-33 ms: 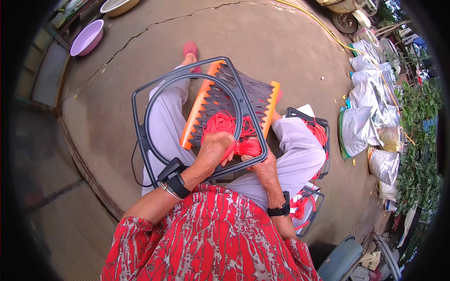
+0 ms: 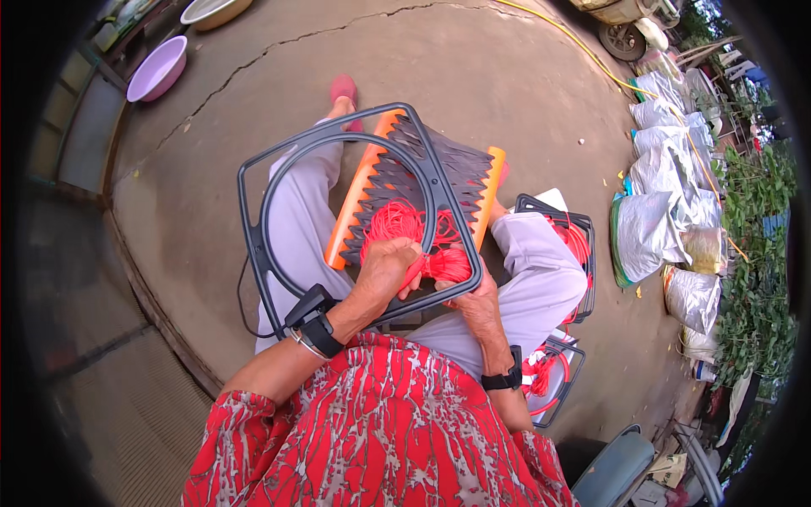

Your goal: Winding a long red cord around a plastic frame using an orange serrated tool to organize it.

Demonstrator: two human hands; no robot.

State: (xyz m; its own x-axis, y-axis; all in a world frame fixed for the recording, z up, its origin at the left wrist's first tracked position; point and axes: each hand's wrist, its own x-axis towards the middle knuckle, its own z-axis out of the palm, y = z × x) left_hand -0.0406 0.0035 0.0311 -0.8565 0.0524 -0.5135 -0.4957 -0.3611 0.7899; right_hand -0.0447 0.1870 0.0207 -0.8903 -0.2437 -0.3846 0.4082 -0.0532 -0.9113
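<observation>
"Left hand (image 2: 391, 264) first: what has it got?"

"It's closed on the red cord (image 2: 409, 272), thumb and fingers pinched together. Right hand (image 2: 482, 306) grips the near right corner of the black frame (image 2: 437, 177); its fingers are partly hidden, so I can't tell whether they hold cord too."

"Which way does the cord lie?"

"A tight bundle (image 2: 449, 264) runs left to right between the hands, its left end at the left fingers. That hand is nearer, touching it. A looser ball (image 2: 395, 221) sits just to the far side, with a strip of frame showing between the two."

"And around that?"

"Orange rails (image 2: 361, 194) with dark webbing (image 2: 460, 165) between them, beneath the frame on the far side. More cord (image 2: 576, 243) at right, beside the knee (image 2: 562, 275); sacks (image 2: 646, 235) farther right; purple basin (image 2: 158, 72) far left."
</observation>
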